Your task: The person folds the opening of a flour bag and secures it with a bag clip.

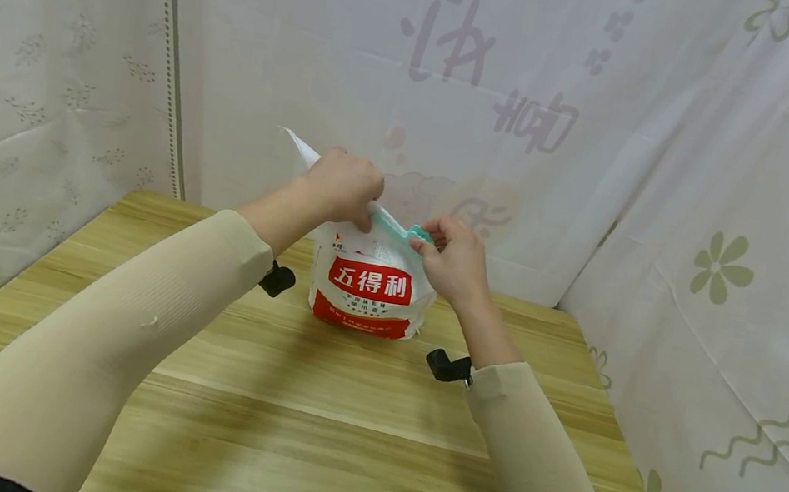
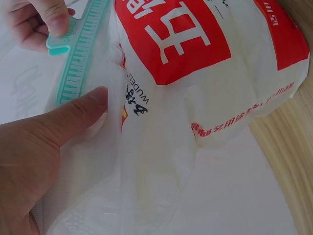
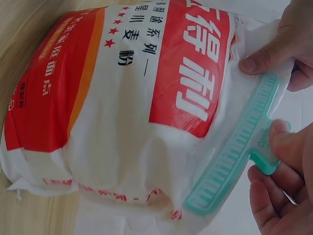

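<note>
A white and red flour bag (image 1: pixel 368 297) stands upright on the wooden table, its top gathered and slanting. Across that top lies a teal bag clip (image 3: pixel 234 154) with a ridged bar and a small handle tab. My right hand (image 1: pixel 454 261) pinches the tab between thumb and fingers, plain in the right wrist view. At the other end of the clip, my left hand (image 1: pixel 346 186) grips the folded top of the bag, its thumb (image 2: pixel 88 105) lying along the plastic beside the clip's end. A loose white corner of the bag sticks up past the left hand.
The wooden table (image 1: pixel 247 435) spreads out in front of the bag. Behind it hangs a pale printed curtain (image 1: pixel 302 40), with more curtain along both sides. A black wrist camera mount (image 1: pixel 449 366) sits at the right sleeve, another (image 1: pixel 278 280) at the left.
</note>
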`<state>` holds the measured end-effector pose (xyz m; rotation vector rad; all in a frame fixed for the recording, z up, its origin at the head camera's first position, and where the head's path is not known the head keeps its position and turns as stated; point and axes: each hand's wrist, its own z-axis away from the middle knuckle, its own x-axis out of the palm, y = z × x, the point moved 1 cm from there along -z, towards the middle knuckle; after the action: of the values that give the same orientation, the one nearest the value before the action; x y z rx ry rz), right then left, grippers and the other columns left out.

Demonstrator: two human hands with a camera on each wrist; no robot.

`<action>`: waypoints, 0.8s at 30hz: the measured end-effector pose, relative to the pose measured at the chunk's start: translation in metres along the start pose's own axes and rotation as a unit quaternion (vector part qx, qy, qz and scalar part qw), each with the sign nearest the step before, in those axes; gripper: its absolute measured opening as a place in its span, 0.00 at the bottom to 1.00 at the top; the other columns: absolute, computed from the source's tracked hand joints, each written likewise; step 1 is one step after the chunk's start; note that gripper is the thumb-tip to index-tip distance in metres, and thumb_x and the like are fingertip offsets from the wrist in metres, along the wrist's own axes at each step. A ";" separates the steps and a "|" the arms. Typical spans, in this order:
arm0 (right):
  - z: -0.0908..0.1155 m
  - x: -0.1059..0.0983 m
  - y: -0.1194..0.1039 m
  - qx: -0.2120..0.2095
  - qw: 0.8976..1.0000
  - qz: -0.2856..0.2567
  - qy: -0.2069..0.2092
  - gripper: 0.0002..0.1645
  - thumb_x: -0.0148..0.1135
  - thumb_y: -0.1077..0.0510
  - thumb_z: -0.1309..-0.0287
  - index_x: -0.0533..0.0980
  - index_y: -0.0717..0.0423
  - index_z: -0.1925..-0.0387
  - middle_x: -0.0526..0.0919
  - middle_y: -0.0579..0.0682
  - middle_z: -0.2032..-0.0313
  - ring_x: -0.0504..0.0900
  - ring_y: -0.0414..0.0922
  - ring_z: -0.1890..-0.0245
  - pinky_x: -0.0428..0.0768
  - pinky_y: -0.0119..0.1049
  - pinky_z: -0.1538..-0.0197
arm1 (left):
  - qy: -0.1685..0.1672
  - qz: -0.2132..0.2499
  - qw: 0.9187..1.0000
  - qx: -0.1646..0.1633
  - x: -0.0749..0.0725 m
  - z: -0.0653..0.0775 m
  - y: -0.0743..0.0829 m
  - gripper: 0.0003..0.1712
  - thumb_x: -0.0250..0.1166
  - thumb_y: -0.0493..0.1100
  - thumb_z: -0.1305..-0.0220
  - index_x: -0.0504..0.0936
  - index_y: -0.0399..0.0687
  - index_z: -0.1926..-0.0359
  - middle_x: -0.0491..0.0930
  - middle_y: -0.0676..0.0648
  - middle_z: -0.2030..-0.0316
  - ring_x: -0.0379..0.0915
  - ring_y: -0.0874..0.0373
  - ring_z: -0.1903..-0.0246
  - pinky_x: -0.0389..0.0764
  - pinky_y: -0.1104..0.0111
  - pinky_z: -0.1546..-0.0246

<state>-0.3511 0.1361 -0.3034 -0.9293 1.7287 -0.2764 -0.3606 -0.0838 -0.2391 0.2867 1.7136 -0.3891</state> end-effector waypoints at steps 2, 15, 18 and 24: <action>0.000 -0.001 0.001 -0.003 1.000 -0.003 -0.006 0.11 0.72 0.57 0.27 0.83 0.60 0.50 0.86 0.57 0.51 0.87 0.56 0.53 0.88 0.52 0.47 | -0.001 0.000 1.000 0.000 0.000 0.000 0.000 0.17 0.81 0.53 0.36 0.92 0.50 0.53 0.92 0.48 0.56 0.85 0.50 0.56 0.80 0.51 0.42; 0.002 -0.009 0.005 -0.026 0.999 -0.010 -0.045 0.19 0.69 0.54 0.24 0.81 0.61 0.41 0.83 0.58 0.46 0.86 0.55 0.48 0.88 0.51 0.45 | 0.004 0.009 1.000 0.005 -0.004 0.003 0.000 0.18 0.81 0.53 0.36 0.92 0.48 0.52 0.92 0.47 0.55 0.85 0.49 0.55 0.81 0.50 0.40; 0.003 -0.013 0.008 -0.025 0.998 -0.010 -0.059 0.22 0.68 0.49 0.23 0.80 0.57 0.38 0.83 0.56 0.44 0.86 0.55 0.48 0.88 0.52 0.46 | 0.006 0.009 1.000 0.011 -0.005 0.005 0.001 0.18 0.81 0.53 0.36 0.92 0.48 0.52 0.92 0.47 0.55 0.85 0.49 0.55 0.81 0.50 0.41; 0.009 -0.025 0.024 -0.011 0.996 -0.017 -0.085 0.26 0.63 0.40 0.22 0.79 0.49 0.34 0.85 0.52 0.41 0.86 0.54 0.45 0.87 0.55 0.43 | 0.007 0.017 0.999 0.031 -0.009 0.008 0.002 0.15 0.78 0.52 0.34 0.91 0.49 0.53 0.92 0.47 0.55 0.85 0.49 0.56 0.82 0.51 0.45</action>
<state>-0.3510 0.1719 -0.3034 -0.9711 1.5629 -0.1956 -0.3515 -0.0850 -0.2314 0.3656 1.7106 -0.4167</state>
